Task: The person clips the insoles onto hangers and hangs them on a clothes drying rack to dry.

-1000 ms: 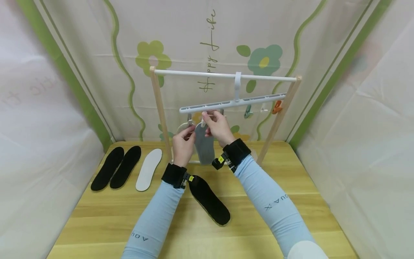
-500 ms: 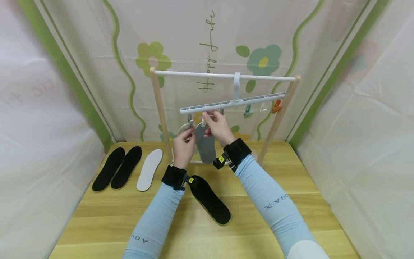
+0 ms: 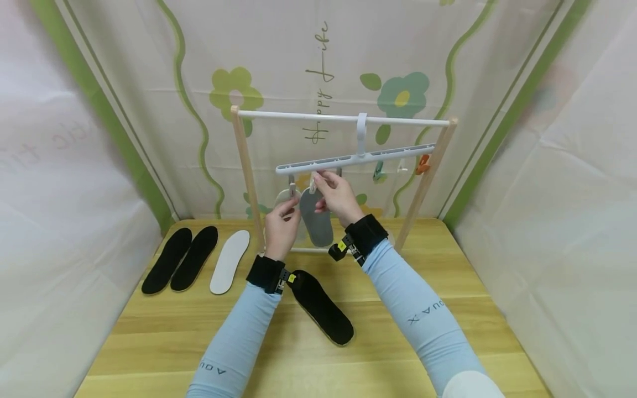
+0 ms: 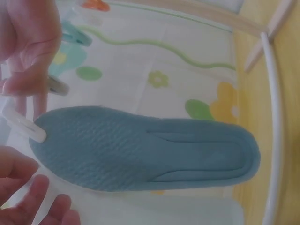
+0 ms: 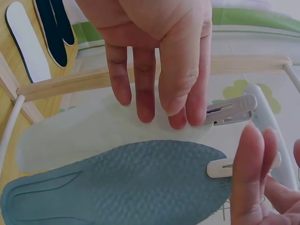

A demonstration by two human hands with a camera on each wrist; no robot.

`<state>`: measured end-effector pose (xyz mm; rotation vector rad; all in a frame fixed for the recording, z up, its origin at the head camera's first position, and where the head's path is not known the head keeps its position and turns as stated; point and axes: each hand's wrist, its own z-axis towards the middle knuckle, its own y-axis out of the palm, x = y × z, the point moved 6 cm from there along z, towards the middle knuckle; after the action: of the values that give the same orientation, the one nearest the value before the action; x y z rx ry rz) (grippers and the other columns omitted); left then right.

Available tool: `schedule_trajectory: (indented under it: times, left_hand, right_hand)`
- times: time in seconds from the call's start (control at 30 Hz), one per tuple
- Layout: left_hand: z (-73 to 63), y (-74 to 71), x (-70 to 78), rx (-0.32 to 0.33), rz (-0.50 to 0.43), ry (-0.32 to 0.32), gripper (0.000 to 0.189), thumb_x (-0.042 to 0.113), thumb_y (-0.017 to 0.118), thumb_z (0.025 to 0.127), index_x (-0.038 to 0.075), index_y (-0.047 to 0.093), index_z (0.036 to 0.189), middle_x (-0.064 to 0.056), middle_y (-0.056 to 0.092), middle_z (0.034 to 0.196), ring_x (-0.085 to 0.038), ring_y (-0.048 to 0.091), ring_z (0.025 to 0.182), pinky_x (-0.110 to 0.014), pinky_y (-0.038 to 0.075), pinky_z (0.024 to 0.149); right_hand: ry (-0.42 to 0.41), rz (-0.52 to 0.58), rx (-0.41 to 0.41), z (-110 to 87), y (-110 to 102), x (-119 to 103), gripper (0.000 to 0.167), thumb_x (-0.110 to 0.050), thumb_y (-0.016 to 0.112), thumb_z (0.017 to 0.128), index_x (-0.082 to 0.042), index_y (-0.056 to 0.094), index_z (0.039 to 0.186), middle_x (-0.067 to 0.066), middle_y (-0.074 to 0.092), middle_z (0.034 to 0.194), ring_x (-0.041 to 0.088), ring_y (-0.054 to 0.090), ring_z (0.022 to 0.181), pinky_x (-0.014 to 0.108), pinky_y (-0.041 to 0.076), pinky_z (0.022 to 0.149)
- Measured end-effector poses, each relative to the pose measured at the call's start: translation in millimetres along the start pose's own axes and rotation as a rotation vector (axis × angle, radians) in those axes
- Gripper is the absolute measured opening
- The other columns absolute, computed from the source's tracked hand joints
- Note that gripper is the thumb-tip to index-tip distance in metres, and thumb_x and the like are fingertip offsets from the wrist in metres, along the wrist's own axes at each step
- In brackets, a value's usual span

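A grey-blue insole (image 3: pixel 318 224) hangs by its toe end from a white clip (image 4: pixel 26 125) under the grey hanger bar (image 3: pixel 398 153). My right hand (image 3: pixel 339 198) pinches this clip with thumb and forefinger, just below the bar. Beside the insole's left edge is my left hand (image 3: pixel 281 231), its fingers loosely bent and holding nothing; in the left wrist view its fingertips (image 4: pixel 40 185) are apart from the insole. Behind it a pale insole (image 5: pixel 70 133) hangs from a grey clip (image 5: pixel 232 110), partly covered by the left hand in the head view.
A wood-sided rack with a white top rod (image 3: pixel 298 115) carries the tilted hanger. Green (image 3: pixel 379 171), white and orange clips (image 3: pixel 423 164) hang at its right. On the table lie two black insoles (image 3: pixel 194 258), a white one (image 3: pixel 230 262) and another black insole (image 3: pixel 322 309) in front.
The grey-blue insole's lower end has swung slightly right and up in view. My left fingers have drawn off its edge; the right hand stays at the clip.
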<state>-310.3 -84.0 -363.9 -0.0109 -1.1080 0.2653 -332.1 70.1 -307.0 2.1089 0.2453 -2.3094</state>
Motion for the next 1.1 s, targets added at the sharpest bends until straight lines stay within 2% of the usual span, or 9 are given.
schedule_trajectory:
  times: [0.17,0.37,0.63,0.9,1.0,1.1]
  left_hand:
    - [-3.7,-2.8,-2.8,0.002,-0.006,-0.011,0.029,-0.003,0.061,0.094,-0.003,0.068,0.123,-0.018,0.066,0.122,-0.034,0.063,0.107,-0.043,0.053,0.090]
    - [-9.0,-8.2,-8.2,-0.021,-0.036,-0.059,0.030,0.002,0.061,0.096,-0.003,0.066,0.126,-0.018,0.063,0.125,-0.032,0.060,0.111,-0.042,0.050,0.094]
    - [-22.2,-24.8,-14.1,-0.023,-0.047,-0.091,0.031,0.004,0.059,0.098,-0.001,0.064,0.128,-0.015,0.063,0.128,-0.032,0.058,0.114,-0.037,0.048,0.096]
    - [-44.3,-44.3,-25.0,0.007,-0.040,-0.126,0.029,0.002,0.061,0.096,-0.002,0.066,0.124,-0.017,0.065,0.124,-0.029,0.062,0.108,-0.041,0.050,0.092]
    - [-55.2,-51.3,-31.4,0.018,-0.042,-0.153,0.028,0.003,0.062,0.096,-0.001,0.067,0.124,-0.020,0.065,0.123,-0.029,0.062,0.108,-0.037,0.050,0.091]
    - [-66.5,-57.4,-38.2,0.032,-0.041,-0.191,0.028,0.004,0.063,0.096,0.001,0.068,0.123,-0.020,0.065,0.122,-0.029,0.062,0.107,-0.028,0.050,0.087]
  right_hand:
    - [0.003,0.014,-0.030,-4.0,0.1,1.1,0.052,-0.038,0.053,0.102,-0.016,0.045,0.149,0.009,0.056,0.139,0.018,0.065,0.067,0.029,0.058,0.063]
    - [-0.013,-0.025,-0.072,-11.0,-3.4,-3.9,0.054,-0.036,0.052,0.103,-0.012,0.041,0.151,0.012,0.054,0.141,0.026,0.068,0.079,0.031,0.058,0.067]
    - [-0.045,-0.075,-0.094,-26.9,-16.2,-15.0,0.052,-0.037,0.053,0.103,-0.017,0.043,0.150,0.007,0.050,0.145,0.040,0.066,0.093,0.036,0.058,0.072]
    - [-0.120,-0.100,-0.097,-46.3,-33.4,-15.6,0.051,-0.035,0.054,0.103,-0.013,0.046,0.148,0.010,0.049,0.146,0.041,0.066,0.088,0.035,0.059,0.067]
    - [-0.152,-0.120,-0.091,-57.1,-38.9,-12.3,0.050,-0.035,0.054,0.103,-0.012,0.047,0.147,0.012,0.050,0.143,0.040,0.067,0.086,0.037,0.059,0.067]
    - [-0.174,-0.153,-0.074,-69.6,-43.7,-7.2,0.049,-0.037,0.054,0.103,-0.012,0.049,0.145,0.012,0.053,0.138,0.032,0.068,0.081,0.040,0.059,0.067]
